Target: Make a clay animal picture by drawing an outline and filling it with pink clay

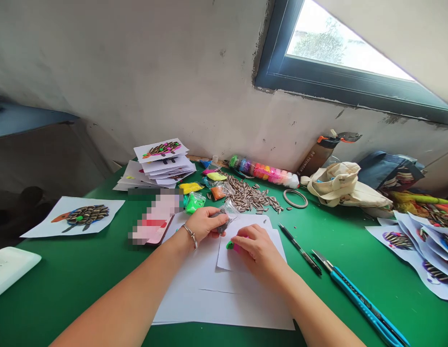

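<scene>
My left hand, with a bracelet at the wrist, is wrapped round a small clear bag of dark clay above the white paper. Beside it, my right hand is low over a smaller white sheet, its fingers bent and close together. A bit of green clay and something pink show at its fingertips. Just beyond the hands lie bags of green clay, orange clay and yellow clay, beside a heap of striped seeds.
A pink phone-like object, partly pixelated, and seed pictures lie left. A pen and a blue cutter are right. Farther back stand a paper stack, a tape ring, a cloth bag and a bottle.
</scene>
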A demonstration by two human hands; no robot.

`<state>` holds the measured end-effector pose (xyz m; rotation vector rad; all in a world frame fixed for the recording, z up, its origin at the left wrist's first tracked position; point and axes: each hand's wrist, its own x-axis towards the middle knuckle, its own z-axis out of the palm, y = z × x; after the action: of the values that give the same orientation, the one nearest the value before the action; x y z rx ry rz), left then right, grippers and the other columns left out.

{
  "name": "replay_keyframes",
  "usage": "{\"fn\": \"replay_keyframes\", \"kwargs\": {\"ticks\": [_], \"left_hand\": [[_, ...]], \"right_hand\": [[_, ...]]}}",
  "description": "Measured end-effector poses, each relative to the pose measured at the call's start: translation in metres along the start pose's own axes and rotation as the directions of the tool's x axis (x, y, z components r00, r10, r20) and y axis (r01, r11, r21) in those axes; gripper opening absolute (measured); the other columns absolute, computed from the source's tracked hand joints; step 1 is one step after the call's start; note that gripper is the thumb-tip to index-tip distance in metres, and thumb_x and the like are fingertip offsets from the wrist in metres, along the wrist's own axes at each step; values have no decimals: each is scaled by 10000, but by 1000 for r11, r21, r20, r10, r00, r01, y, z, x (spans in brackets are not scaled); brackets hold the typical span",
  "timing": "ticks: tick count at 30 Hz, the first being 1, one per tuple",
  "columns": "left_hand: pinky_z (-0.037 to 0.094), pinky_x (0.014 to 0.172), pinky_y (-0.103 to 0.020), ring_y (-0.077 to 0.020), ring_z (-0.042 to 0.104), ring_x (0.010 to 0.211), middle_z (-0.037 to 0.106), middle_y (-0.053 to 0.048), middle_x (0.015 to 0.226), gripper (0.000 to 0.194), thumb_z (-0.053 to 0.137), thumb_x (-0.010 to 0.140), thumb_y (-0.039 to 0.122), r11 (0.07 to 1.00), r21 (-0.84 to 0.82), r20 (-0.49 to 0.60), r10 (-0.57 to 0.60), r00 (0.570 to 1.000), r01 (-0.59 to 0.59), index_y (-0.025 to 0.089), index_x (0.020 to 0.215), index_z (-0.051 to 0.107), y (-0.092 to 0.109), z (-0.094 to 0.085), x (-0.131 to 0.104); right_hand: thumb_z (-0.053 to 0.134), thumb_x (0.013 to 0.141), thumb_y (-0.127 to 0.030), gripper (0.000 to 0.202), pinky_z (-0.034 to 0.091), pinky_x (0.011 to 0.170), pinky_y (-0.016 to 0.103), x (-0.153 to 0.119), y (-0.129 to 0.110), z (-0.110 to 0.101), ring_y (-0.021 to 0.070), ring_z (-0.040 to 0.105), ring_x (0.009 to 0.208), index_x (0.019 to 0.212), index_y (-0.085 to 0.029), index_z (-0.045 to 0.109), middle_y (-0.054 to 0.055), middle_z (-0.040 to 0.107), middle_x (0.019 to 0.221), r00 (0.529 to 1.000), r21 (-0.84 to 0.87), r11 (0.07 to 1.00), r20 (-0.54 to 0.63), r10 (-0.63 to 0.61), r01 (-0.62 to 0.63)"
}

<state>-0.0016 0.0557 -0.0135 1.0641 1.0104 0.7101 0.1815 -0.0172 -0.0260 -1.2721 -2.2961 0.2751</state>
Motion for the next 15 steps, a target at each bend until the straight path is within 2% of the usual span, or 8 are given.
{"fn": "replay_keyframes", "kwargs": {"ticks": [3, 8, 15], "left_hand": [[399, 434, -193, -128, 617, 524, 620, 10, 605, 455, 799, 565, 496, 1000, 2, 0, 0, 1000, 0, 139, 787, 623, 0, 0, 0], [405, 434, -197, -130, 618, 526, 617, 11, 605, 479, 803, 546, 511, 1000, 1, -3, 2, 1000, -2, 139, 789, 624, -1, 0, 0], [413, 442, -201, -126, 612, 525, 617, 10, 607, 457, 800, 564, 499, 1000, 0, 1, 2, 1000, -2, 142, 792, 629, -2, 0, 1]], "right_hand": [[523, 818, -54, 309, 415, 737, 345, 1, 0, 2, 204, 483, 835, 1004, -242, 683, 72, 617, 906, 1000, -18, 1000, 3, -10, 10], [559, 786, -28, 318, 395, 788, 357, -1, 1, 4, 202, 491, 858, 952, -265, 691, 49, 618, 910, 998, -55, 998, 46, -31, 33], [542, 818, -55, 298, 402, 740, 334, 0, 3, -1, 202, 490, 842, 1001, -239, 687, 70, 618, 921, 1000, -13, 1000, -7, -17, 17]]}}
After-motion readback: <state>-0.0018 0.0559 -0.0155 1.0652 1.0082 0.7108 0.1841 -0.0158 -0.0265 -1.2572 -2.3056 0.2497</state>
